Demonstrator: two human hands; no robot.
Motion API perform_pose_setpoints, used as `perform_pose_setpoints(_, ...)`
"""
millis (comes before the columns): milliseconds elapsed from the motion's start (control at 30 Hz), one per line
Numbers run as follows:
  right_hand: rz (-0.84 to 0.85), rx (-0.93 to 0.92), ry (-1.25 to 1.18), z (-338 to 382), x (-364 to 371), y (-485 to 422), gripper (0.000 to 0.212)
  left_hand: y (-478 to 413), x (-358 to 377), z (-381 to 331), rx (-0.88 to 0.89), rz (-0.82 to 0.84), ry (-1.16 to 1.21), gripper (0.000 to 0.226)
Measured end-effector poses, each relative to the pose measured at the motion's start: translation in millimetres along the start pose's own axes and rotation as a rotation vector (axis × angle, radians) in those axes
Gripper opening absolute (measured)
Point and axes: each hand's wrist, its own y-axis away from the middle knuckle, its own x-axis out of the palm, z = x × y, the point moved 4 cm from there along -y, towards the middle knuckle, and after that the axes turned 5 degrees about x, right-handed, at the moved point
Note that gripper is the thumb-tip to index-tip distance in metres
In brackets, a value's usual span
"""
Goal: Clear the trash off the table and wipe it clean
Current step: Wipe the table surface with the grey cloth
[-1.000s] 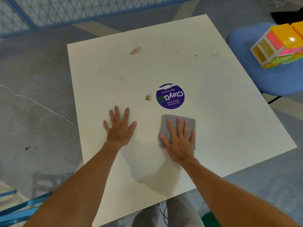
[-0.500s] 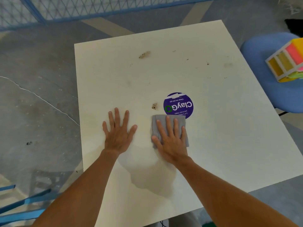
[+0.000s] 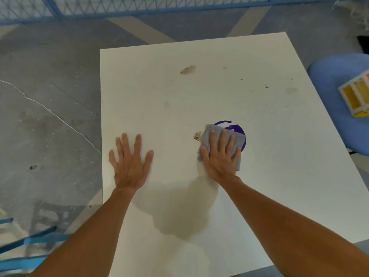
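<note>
My right hand lies flat on a folded grey cloth, pressing it onto the white table. The cloth covers most of a round purple sticker. A brown crumb patch sits just left of the cloth, touching its edge. A larger brown smear lies further back, with several small specks to its right. My left hand rests flat on the table near its left edge, fingers spread, holding nothing.
A blue chair stands right of the table with a coloured plastic toy house on its seat. Grey concrete floor lies to the left, a blue mesh fence at the back, a blue frame bottom left.
My right hand has slid the cloth forward over the purple sticker, up against the crumb patch. My left hand has stayed flat on the table.
</note>
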Motion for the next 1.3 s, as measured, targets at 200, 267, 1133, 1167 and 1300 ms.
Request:
perform_pose_setpoints(200,-0.079,-0.334,0.078,23.5,13.2,35.5,0.059,-1.8,-7.8,8.7,0.07,-0.079,0.084,0.062)
perform_pose_setpoints(267,-0.094,-0.315,0.099,-2.6,7.5,25.9,0.058,-1.2,-7.9,10.4,0.067,-0.107,0.064,0.061)
perform_pose_setpoints(1133,-0.134,-0.035,0.019,34.3,29.7,63.1,0.061,0.5,-5.6,20.9,-0.157,-0.216,0.081,0.056)
perform_pose_setpoints(1167,-0.139,-0.047,0.001,49.7,31.7,62.8,0.061,0.4,-6.2,21.5,-0.151,-0.226,0.093,0.055)
perform_pose_setpoints(1300,-0.082,-0.141,-0.094,105.9,32.4,51.0,0.057,4.7,-10.9,28.5,-0.145,-0.312,0.223,0.052)
